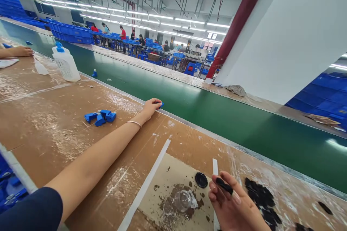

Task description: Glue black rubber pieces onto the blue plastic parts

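My left hand (151, 107) reaches out to the near edge of the green conveyor belt (187, 104), its fingers closed on a small blue plastic part (162, 105), mostly hidden by them. Between the thumb and fingers of my right hand (235, 202) is a small black oval piece (224, 186). Left of that hand, a small clear jar (183, 201) stands on a wet, stained cardboard sheet (159, 173). A round black lid (201, 179) lies behind the jar. To the right of my right hand is a pile of black pieces (261, 198).
Several blue parts (100, 117) lie on the brown tabletop (62, 122) at left. A white bottle with a blue cap (65, 63) stands farther back. Another person's hand (23, 51) rests at far left. One blue part (94, 73) sits on the belt.
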The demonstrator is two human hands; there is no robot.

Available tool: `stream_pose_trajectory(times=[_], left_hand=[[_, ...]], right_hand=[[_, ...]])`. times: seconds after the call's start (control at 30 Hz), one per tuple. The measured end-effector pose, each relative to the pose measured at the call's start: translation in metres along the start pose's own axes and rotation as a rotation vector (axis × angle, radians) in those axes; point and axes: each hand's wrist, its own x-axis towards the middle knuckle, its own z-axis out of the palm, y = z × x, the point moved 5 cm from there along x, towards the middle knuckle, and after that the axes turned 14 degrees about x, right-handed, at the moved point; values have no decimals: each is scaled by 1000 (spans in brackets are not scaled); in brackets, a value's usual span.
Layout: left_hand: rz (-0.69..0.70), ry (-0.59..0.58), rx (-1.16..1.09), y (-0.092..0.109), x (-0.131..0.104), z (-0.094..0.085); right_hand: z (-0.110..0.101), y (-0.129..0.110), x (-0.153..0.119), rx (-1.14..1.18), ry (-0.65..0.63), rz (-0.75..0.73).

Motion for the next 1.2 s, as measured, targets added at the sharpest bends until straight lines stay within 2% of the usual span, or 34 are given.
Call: stream_pose_trajectory(times=[0.1,0.27,0.37,0.47,0.6,0.73,0.93,1.1,1.2], left_hand=[[-61,-107,-269,9,-45,7],[-157,-464,-546,46,-149,24],[-209,-687,-715,71,-202,29],[-267,-845,-853,86,-235,35],[-331,-914,-894,91,-252,42],[-406,-935,-921,92,-260,45],[-476,-948,-922,92,-267,47],[-512,-916,-894,88,-268,48],[-523,-888,-892,87,-269,48]], right_hand=[[-3,-1,-2,-46,-26,-35],[-11,-10,-3,-257,-146,-134],[-9,-16,-10,-437,-167,-277],[3,-16,-22,-644,-244,-455],[21,-11,-33,-827,-402,-666],[27,-8,-34,-924,-504,-757],[24,-8,-33,-1012,-495,-711],[20,-6,-34,-1064,-454,-728],[21,-5,-36,-1163,-477,-781]])
